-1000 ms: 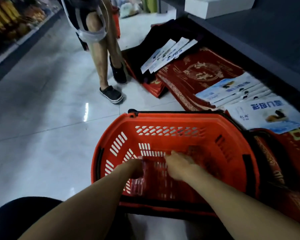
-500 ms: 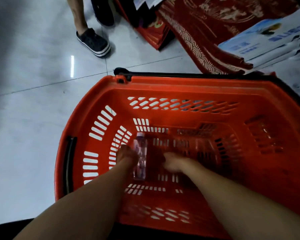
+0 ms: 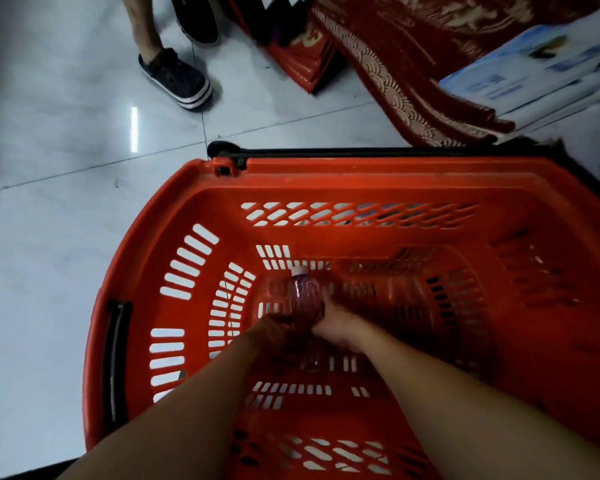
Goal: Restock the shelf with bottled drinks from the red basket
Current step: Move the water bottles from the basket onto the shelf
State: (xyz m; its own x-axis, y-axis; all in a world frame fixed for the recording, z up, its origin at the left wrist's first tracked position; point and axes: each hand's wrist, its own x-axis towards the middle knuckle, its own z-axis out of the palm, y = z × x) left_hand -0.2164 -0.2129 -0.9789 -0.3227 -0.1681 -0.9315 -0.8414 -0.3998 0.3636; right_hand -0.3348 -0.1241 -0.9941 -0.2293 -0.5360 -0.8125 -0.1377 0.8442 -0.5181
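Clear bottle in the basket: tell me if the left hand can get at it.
Probably yes. The left hand is already against the bottle, beside the right hand, and nothing in the red basket blocks it.

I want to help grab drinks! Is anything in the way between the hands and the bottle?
No. Both the left hand and right hand are already on the clear bottle at the bottom of the red basket; nothing lies between them.
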